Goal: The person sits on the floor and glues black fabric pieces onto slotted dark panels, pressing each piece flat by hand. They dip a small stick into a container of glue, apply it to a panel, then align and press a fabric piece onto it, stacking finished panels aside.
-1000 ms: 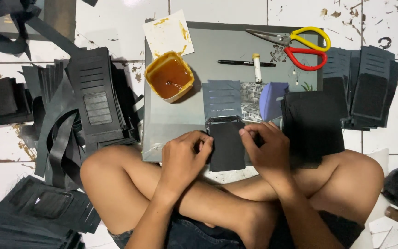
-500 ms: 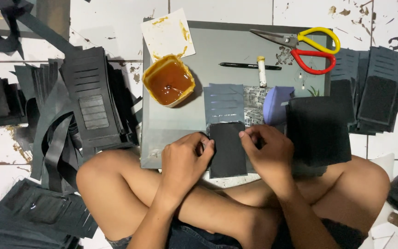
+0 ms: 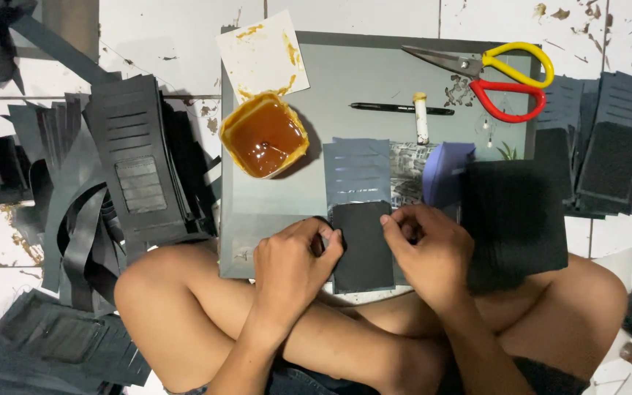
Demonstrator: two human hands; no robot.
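Observation:
I sit cross-legged at a grey board [image 3: 345, 88] on a tiled floor. My left hand [image 3: 294, 267] presses the left edge of a black rectangular piece [image 3: 362, 245] lying at the board's near edge. Against that piece's right edge rests my right hand [image 3: 426, 252], fingers curled on it. Just beyond the black piece lies a grey slotted panel [image 3: 358, 172]. A square tub of amber glue [image 3: 263, 136] stands at the board's left.
Red-and-yellow scissors [image 3: 499, 73], a black pen [image 3: 396, 109] and a small white stick [image 3: 421, 117] lie at the board's far side. Stacks of black slotted panels [image 3: 140, 164] sit left, more black pieces [image 3: 608, 146] right. A black sheet stack [image 3: 513, 219] lies beside my right hand.
Both hands stay on the black piece, shifting only slightly along its edges. The view has drifted a little.

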